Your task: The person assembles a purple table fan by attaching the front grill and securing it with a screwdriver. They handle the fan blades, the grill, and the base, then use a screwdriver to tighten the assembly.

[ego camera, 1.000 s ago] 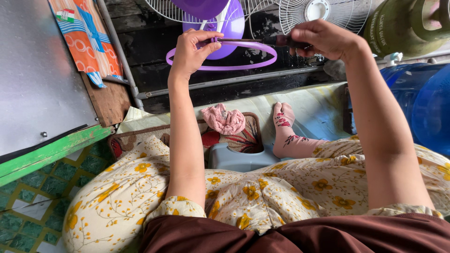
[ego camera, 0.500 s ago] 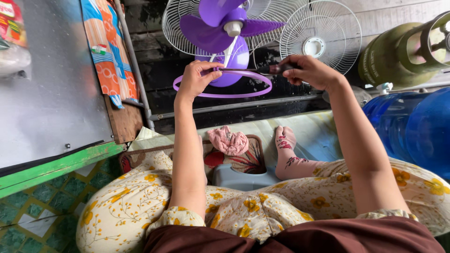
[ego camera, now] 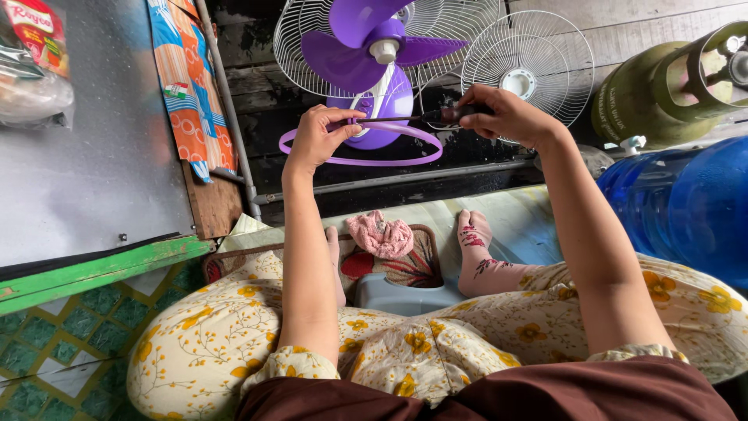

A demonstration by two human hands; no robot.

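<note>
At the far centre, the right hand [ego camera: 510, 117] is gripping a screwdriver [ego camera: 405, 118] at the purple fan [ego camera: 374, 74]; the left hand [ego camera: 315, 140] is pinching its tip. The front grille [ego camera: 530, 74] is already lying off; the blade remains mounted.

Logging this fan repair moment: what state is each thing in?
Fan: front guard off, purple blades bare.
Loose guard: detached, standing beside the fan.
Purple ring: loose below the fan's motor housing.
Screwdriver: held level.
Right hand: closed on its handle.
Left hand: pinching its tip.
</note>
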